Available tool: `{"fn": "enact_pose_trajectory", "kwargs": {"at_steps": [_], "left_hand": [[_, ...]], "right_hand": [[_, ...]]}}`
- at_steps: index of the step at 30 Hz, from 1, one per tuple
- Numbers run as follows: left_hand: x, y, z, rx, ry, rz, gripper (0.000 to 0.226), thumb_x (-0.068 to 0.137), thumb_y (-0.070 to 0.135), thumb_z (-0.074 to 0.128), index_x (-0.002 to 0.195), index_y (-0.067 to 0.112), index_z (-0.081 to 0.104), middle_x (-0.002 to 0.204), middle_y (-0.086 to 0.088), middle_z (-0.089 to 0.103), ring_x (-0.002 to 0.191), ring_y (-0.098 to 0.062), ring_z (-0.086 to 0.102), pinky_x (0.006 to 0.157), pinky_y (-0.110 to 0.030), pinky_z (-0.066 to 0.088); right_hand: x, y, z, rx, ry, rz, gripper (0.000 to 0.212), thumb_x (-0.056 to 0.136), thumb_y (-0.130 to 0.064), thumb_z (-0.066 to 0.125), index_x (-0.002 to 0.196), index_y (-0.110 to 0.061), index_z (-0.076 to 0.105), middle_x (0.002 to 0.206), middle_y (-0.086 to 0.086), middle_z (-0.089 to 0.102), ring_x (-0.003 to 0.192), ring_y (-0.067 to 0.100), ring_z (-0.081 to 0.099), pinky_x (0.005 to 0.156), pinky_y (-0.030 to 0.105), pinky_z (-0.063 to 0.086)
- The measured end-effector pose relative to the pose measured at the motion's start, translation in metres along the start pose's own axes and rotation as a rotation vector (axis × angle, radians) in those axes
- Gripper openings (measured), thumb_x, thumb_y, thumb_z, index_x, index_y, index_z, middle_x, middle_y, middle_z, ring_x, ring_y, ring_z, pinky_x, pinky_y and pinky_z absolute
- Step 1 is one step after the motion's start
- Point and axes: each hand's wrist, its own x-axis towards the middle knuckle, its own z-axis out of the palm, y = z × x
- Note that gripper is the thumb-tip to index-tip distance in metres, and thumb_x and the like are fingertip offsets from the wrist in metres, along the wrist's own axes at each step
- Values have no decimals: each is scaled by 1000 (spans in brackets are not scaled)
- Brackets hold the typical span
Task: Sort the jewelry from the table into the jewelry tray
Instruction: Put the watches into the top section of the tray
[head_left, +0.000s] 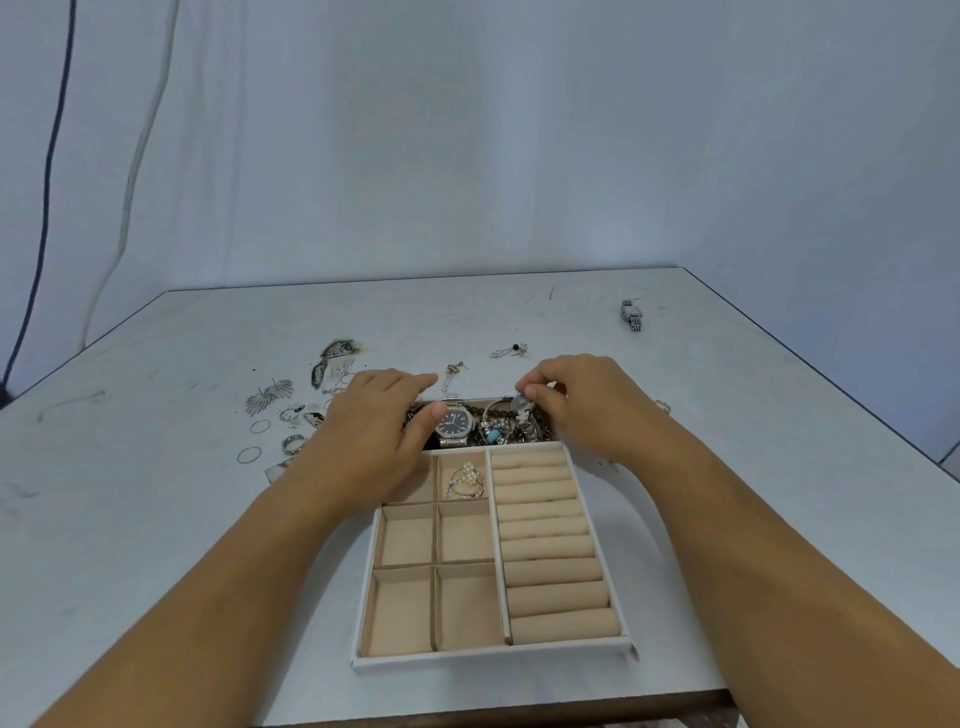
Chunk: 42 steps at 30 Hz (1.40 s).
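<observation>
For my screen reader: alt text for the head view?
A left hand and right hand reach over the far end of a jewelry tray, the right pinching a small silver piece above a watch. The table holds loose jewelry.

My tray is white-rimmed, beige-lined. The big watch has a dark blue dial and silver band; the small watch is silver. The tabletop is pale grey.

Both bare forearms stretch forward side by side, palms down. The left hand lies flat, fingers straight, thumb spread toward the right hand, whose curled fingertips pinch a small silver metal piece.
</observation>
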Motion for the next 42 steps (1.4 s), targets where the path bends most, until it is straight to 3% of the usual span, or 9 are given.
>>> {"fn": "enact_pose_trajectory", "kwargs": {"at_steps": [5, 9, 15, 22, 27, 32, 36, 42], "left_hand": [[0, -1, 1, 7, -1, -2, 60, 91, 56, 27, 138, 25, 46, 130, 5, 54, 127, -15, 37, 105, -34, 31], [0, -1, 2, 1, -1, -6, 61, 90, 57, 27, 138, 24, 46, 129, 5, 54, 126, -16, 38, 104, -33, 31], [0, 0, 1, -14, -20, -19, 62, 89, 57, 27, 138, 24, 46, 128, 5, 55, 125, -15, 39, 104, -34, 31], [2, -1, 3, -21, -31, -11, 58, 88, 55, 31, 133, 26, 53, 126, 6, 58, 121, -15, 41, 103, -33, 34], [1, 0, 3, -19, -32, -19, 59, 86, 56, 32, 132, 26, 54, 126, 6, 58, 120, -16, 42, 100, -31, 32], [0, 1, 2, -13, -27, -17, 57, 87, 55, 34, 132, 26, 55, 125, 6, 59, 119, -16, 43, 100, -32, 33], [1, 3, 1, 4, -32, -12, 58, 87, 54, 33, 132, 25, 54, 124, 6, 59, 120, -16, 43, 101, -33, 34], [2, 5, -4, 23, -60, -11, 50, 93, 51, 38, 133, 24, 53, 124, 4, 58, 120, -18, 44, 102, -37, 37]], "right_hand": [[-6, -4, -1, -16, 87, 16, 25, 92, -44, 53, 98, -25, 68, 90, -8, 63, 83, 9, 56, 67, 22, 39], [-8, -6, 2, -27, 66, 19, 17, 87, -37, 63, 98, -25, 68, 80, -11, 66, 63, -4, 54, 53, 7, 34], [-5, -5, 2, -42, 7, 0, 12, 86, -33, 62, 95, -26, 62, 85, -12, 65, 63, -3, 50, 55, 16, 34], [-2, 3, -6, 115, -105, 8, 14, 80, -37, 68, 92, -33, 63, 86, -15, 66, 59, -3, 51, 63, 21, 39], [-3, -1, 1, 11, -71, -10, 15, 82, -30, 69, 96, -30, 63, 93, -9, 61, 74, 0, 53, 61, 15, 37], [-7, -3, 5, -63, -36, -39, 14, 85, -29, 67, 98, -26, 65, 86, -9, 64, 67, -2, 50, 57, 13, 33], [-10, -1, 6, -39, 4, -34, 15, 86, -37, 65, 99, -32, 67, 84, -14, 66, 74, -2, 54, 63, 15, 37], [-8, -7, 6, -118, 64, -39, 22, 86, -45, 60, 103, -33, 67, 88, -14, 67, 91, 9, 55, 84, 34, 46]]}}
